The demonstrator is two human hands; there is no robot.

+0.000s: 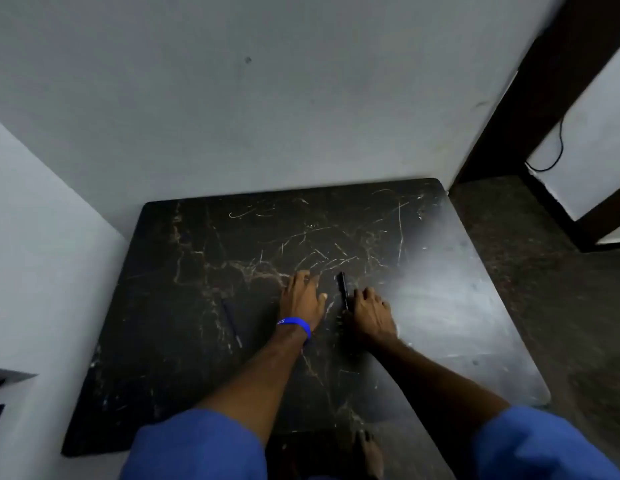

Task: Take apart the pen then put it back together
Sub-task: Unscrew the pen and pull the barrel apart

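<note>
A black pen barrel [342, 287] lies on the dark marble table [184, 271], pointing away from me. My right hand [369, 315] rests at its near end, fingers curled and touching it. Just left of the barrel, my left hand [301, 297] lies flat on the table with fingers spread, a blue wristband on its wrist, holding nothing. A thin dark refill [231, 322] with a pale tip lies apart on the table, well left of both hands.
The table sits in a corner between two pale walls [232, 98]. Its right edge meets dark floor [561, 289] and a dark door frame [543, 98]. A bare foot [369, 455] shows below the table's near edge.
</note>
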